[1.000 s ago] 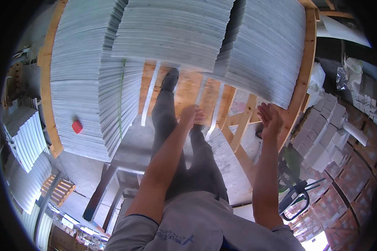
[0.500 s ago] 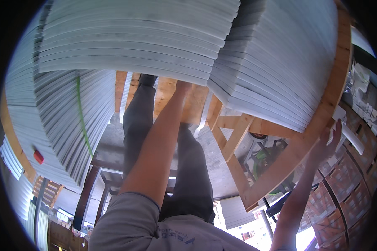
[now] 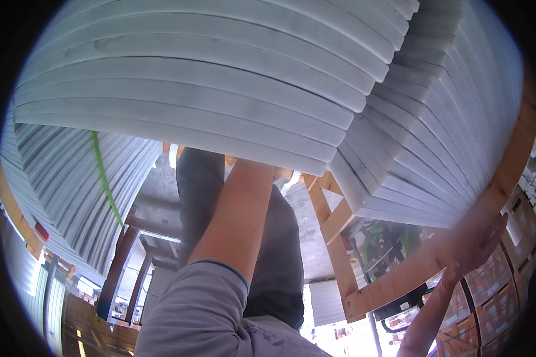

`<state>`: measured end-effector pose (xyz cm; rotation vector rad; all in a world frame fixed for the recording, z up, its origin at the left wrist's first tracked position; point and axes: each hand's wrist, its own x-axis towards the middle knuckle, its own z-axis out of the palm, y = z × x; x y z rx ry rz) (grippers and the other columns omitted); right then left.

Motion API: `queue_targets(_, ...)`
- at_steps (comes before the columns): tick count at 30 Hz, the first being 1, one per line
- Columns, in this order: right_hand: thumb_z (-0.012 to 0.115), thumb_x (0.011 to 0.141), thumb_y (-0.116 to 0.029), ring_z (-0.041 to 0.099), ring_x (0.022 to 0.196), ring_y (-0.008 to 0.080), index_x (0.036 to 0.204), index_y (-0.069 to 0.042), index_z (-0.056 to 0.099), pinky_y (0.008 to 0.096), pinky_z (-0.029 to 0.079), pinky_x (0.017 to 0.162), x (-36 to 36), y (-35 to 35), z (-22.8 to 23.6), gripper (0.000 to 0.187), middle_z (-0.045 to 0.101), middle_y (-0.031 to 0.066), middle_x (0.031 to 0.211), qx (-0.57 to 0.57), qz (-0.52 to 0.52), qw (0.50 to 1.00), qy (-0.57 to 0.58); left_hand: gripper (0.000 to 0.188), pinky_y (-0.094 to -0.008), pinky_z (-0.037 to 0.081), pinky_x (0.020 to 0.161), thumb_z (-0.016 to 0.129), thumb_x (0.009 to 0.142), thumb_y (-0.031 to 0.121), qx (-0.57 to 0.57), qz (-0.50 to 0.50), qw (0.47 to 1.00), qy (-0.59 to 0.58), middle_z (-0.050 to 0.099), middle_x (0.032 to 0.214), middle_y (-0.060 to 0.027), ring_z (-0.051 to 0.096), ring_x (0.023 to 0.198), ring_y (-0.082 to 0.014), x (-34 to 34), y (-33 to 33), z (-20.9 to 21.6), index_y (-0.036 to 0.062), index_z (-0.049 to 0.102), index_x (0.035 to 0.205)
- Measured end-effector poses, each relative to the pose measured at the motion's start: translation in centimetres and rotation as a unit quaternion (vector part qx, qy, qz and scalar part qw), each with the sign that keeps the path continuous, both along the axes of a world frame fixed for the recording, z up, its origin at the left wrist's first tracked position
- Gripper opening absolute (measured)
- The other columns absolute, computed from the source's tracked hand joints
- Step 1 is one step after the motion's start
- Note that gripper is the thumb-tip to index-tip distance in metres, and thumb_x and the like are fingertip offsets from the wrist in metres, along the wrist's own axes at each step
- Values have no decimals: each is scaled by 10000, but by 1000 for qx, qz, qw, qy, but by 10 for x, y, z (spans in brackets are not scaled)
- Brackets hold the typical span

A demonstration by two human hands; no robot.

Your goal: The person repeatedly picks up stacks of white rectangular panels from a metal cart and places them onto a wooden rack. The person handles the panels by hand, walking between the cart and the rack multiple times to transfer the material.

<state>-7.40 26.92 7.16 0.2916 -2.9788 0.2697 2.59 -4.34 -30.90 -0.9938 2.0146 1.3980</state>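
Observation:
A thick stack of white, marble-like slabs [image 3: 184, 89] spans the top of the view. My left forearm [image 3: 235, 211] reaches up to its near lower edge, where the hand passes behind the slabs. The fingers there are hidden, so their grip does not show. Off to the right, my right hand [image 3: 479, 244] is beside the wooden frame [image 3: 399, 282], its fingers stretched out and slightly blurred. Whether it touches the wood I cannot tell. A second stack of white slabs [image 3: 423, 143] leans between the first stack and that frame.
More slabs [image 3: 71, 184] stand at the left with a green strap [image 3: 104, 178] across them. A dark metal frame [image 3: 122, 268] is below these. Wooden crates [image 3: 488, 291] are stacked at the far right. Green machinery [image 3: 393, 244] shows through the frame's gap.
The slab stack fills more of the view and reaches lower, covering my left hand and wrist. My right hand appears lower and farther right, still next to the wooden frame.

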Motion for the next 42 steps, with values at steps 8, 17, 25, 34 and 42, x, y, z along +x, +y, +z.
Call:
queue_targets(8, 406, 864, -530, 399, 1196, 306, 1328, -67, 314, 397, 417, 934, 1, 0, 2, 662, 321, 165, 1349, -70, -76, 995, -18, 595, -333, 401, 890, 529, 765, 152, 21, 20, 999, -20, 464, 1233, -183, 493, 1087, -249, 16, -11, -2, 0, 325, 1304)
queue_targets(17, 340, 848, -601, 381, 1200, 339, 1320, -153, 352, 436, 432, 897, -1, 1, 0, 651, 309, 166, 1351, 2, -157, 987, -10, 595, -345, 395, 902, 543, 775, 175, 45, 35, 997, -43, 465, 1234, -175, 488, 1094, -250, 30, -14, -1, 7, 328, 1303)
queue_targets(25, 541, 840, -397, 408, 1179, 295, 1296, -73, 384, 383, 408, 918, -7, -14, 3, 581, 340, 179, 1323, -99, 27, 994, -41, 595, -355, 390, 912, 555, 784, 196, 64, 42, 996, -41, 465, 1234, -168, 484, 1101, -251, 24, -6, -7, 12, 330, 1303)
queue_targets(34, 512, 874, -323, 427, 1147, 282, 1320, -42, 329, 388, 385, 926, 3, -8, 7, 558, 391, 165, 1282, -121, -149, 981, -10, 596, -367, 385, 924, 568, 794, 219, 210, 56, 975, -48, 466, 1235, -160, 480, 1109, -252, -17, 34, 47, 19, 332, 1303)
queue_targets(42, 499, 843, -189, 384, 1170, 370, 1302, -13, 325, 441, 343, 960, 1, 6, 14, 522, 382, 209, 1279, 70, -101, 992, 31, 728, -332, 409, 885, 664, 743, 336, 569, 52, 819, 58, 454, 1211, -109, 485, 1065, -203, -42, 73, 246, 25, 307, 1296)
